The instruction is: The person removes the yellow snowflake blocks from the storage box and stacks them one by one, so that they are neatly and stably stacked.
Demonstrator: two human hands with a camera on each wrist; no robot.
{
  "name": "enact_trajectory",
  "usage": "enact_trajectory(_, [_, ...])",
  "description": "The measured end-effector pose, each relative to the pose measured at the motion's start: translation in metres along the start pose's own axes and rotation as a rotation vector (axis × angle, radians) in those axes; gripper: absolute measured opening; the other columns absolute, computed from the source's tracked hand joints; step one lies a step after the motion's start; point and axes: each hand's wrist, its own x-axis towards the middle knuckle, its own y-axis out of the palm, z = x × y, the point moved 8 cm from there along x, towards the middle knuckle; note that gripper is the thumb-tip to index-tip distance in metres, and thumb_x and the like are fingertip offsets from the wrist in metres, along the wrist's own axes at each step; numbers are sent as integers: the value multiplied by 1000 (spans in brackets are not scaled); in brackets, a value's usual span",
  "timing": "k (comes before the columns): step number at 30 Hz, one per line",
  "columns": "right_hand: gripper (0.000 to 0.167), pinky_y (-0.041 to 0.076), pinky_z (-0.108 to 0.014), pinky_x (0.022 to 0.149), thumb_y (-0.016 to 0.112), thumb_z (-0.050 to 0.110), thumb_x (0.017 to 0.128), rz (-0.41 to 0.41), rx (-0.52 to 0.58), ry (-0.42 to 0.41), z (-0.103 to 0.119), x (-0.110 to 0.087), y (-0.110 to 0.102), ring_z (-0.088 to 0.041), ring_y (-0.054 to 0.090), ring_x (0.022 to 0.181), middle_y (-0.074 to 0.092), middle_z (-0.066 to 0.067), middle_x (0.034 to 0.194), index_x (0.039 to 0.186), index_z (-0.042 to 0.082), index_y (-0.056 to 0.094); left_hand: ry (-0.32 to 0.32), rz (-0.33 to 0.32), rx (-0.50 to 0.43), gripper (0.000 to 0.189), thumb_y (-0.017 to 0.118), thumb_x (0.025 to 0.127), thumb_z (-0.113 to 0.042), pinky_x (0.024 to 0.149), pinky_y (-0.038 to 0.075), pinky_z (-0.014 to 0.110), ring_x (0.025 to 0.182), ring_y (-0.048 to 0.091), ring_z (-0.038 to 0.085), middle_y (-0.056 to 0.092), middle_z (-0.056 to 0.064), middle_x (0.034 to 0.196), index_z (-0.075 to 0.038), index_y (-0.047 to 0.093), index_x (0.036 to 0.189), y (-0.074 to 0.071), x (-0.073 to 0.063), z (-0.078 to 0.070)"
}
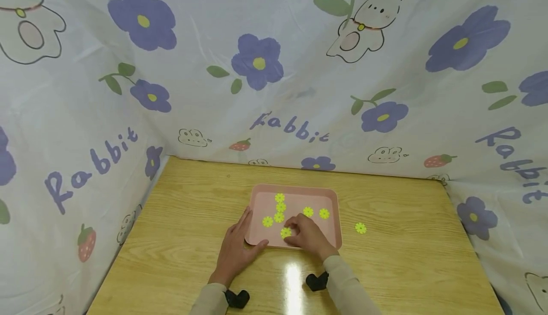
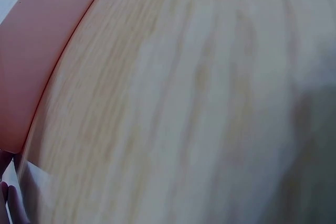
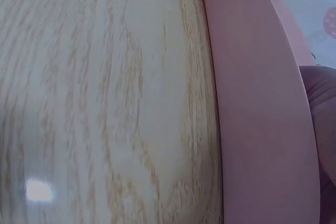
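A pink rectangular tray (image 1: pixel 295 190) lies on the table with several yellow-green flower-shaped pieces inside. Three of them, such as this flower-shaped piece (image 1: pixel 280 207), line up in a short column toward the tray's left. My left hand (image 1: pixel 235 248) rests at the tray's left front corner, fingers extended along the side and thumb along the front rim. Over the front of the tray, my right hand (image 1: pixel 310 235) has its thumb and index finger around another yellow-green flower piece (image 1: pixel 285 232). In the right wrist view the tray's wall (image 3: pixel 262 103) hides most of that hand.
Outside the tray, one loose flower piece (image 1: pixel 360 228) lies on the wooden table (image 1: pixel 398 258) to the right. A white cloth (image 1: pixel 299 91) with rabbits and purple flowers hangs behind and at both sides. Black wrist-worn devices (image 1: pixel 237 299) sit at both cuffs.
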Motion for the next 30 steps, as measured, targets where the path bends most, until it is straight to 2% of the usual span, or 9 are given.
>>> enact_trajectory(4, [24, 45, -27, 69, 81, 10, 90, 8, -3, -25, 0, 0, 0, -13, 49, 77, 57, -4, 88, 111, 9, 70, 0, -2, 3, 95, 73, 91, -57, 113, 39, 56, 141, 49, 28, 23, -4, 171, -13, 32, 164, 0, -1, 0])
enact_trajectory(10, [28, 50, -26, 71, 79, 10, 92, 17, -8, -57, 0, 0, -1, -10, 54, 76, 59, 1, 87, 119, 8, 72, 1, -14, 10, 95, 73, 91, -56, 111, 40, 56, 140, 51, 29, 24, -4, 171, -13, 32, 164, 0, 0, 1])
enact_trajectory(17, [32, 50, -25, 70, 78, 10, 93, 23, 3, -50, -4, -1, -1, -8, 53, 75, 58, 7, 84, 124, 7, 74, -13, 4, -6, 95, 72, 91, -58, 114, 37, 56, 142, 48, 28, 22, -6, 171, -14, 30, 165, 2, 0, 3])
enact_trajectory(30, [29, 46, -24, 68, 80, 15, 93, -5, 9, -30, -7, -2, -3, -11, 51, 77, 58, 2, 89, 120, 8, 73, -10, 0, -10, 96, 73, 90, -57, 114, 37, 55, 142, 48, 28, 22, -7, 171, -15, 30, 165, 3, 0, 4])
